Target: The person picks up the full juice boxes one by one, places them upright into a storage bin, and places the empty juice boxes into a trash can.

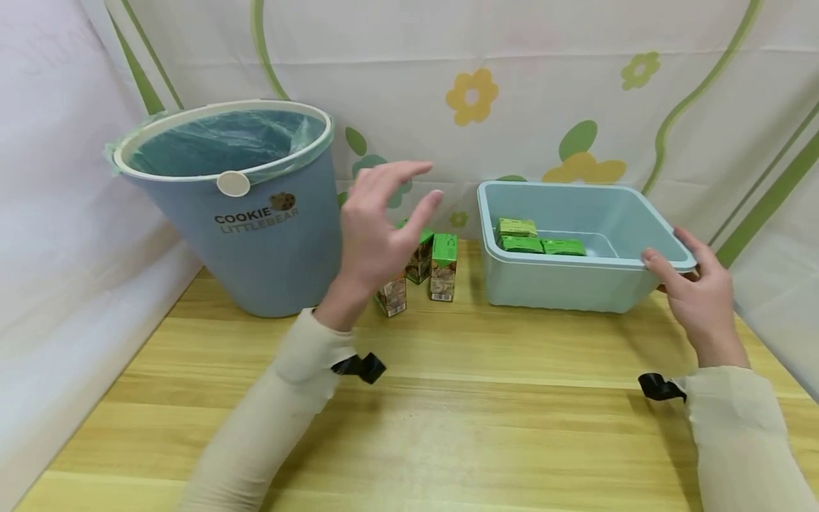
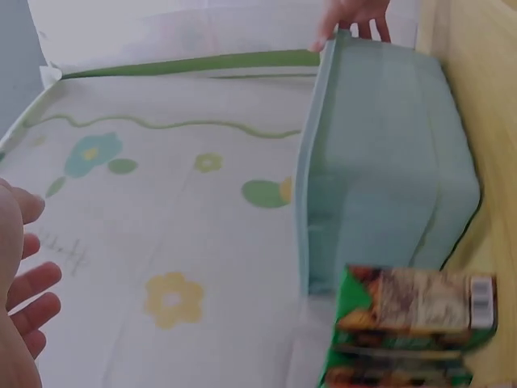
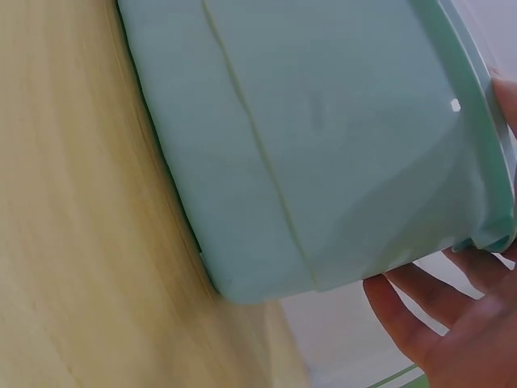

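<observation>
My right hand point(image 1: 700, 295) grips the right front corner of a pale blue-green plastic tub point(image 1: 550, 281), thumb over the rim and fingers along the outside of the end wall. Inside the tub, toward its left, lie several small green cartons point(image 1: 563, 247). My left hand point(image 1: 380, 220) is raised with nothing in it, thumb and fingers spread apart. Behind and below it, small printed boxes with green tops point(image 1: 443, 267) stand on the table, partly hidden by the hand and wrist. In the left wrist view, the printed boxes point(image 2: 420, 299) appear beside the tub.
A blue bin point(image 1: 288, 242) with a white rim and a green liner bag stands on the left, close to my left hand. The wooden table point(image 1: 416, 427) runs back to a white flowered cloth point(image 1: 397, 78). Black straps point(image 1: 361, 368) stick out at both wrists.
</observation>
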The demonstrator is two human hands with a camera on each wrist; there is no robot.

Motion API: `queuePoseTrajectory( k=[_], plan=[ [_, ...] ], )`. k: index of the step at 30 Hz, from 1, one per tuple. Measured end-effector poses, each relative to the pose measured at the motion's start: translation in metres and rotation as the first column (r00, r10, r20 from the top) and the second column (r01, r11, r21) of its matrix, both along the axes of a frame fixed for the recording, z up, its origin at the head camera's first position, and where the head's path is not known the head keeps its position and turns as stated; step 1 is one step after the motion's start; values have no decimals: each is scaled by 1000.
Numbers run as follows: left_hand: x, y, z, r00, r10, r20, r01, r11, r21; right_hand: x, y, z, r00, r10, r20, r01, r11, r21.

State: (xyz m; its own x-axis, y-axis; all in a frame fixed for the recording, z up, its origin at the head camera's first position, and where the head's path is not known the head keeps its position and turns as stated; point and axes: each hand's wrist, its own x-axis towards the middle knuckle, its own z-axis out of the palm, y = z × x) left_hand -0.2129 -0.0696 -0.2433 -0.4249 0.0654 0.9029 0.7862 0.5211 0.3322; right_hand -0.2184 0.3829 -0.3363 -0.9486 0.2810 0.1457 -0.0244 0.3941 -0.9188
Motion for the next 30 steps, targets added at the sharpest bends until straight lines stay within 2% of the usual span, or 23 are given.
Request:
queuePoseTrajectory(
  k=[3, 7, 10, 16, 19, 22, 27, 30],
  plan=[
    [11, -23, 5, 997, 50, -58, -48, 998, 34, 0, -2, 2, 999, -36, 9, 35, 994, 107],
    [25, -51, 12, 996, 62, -68, -55, 994, 98, 1, -10, 11, 994, -107, -7, 107, 974, 201],
    [36, -69, 18, 992, 90, -88, -78, 988, 133, 5, -21, 21, 989, -134, -64, 144, 967, 208],
    [53, -98, 29, 968, 216, -124, -194, 966, 171, 12, -58, 40, 974, -107, -199, 145, 972, 188],
    [56, -108, 34, 952, 271, -138, -244, 951, 189, 15, -80, 46, 960, -58, -275, 117, 973, 201],
    [57, -119, 36, 941, 306, -147, -269, 936, 225, 17, -100, 47, 930, 33, -367, 56, 972, 230],
    [58, -143, 36, 938, 338, -81, -307, 915, 263, 19, -135, 45, 877, 191, -441, -64, 956, 287],
    [58, -155, 35, 928, 371, -44, -346, 898, 270, 20, -155, 42, 847, 259, -464, -102, 936, 336]
  ],
)
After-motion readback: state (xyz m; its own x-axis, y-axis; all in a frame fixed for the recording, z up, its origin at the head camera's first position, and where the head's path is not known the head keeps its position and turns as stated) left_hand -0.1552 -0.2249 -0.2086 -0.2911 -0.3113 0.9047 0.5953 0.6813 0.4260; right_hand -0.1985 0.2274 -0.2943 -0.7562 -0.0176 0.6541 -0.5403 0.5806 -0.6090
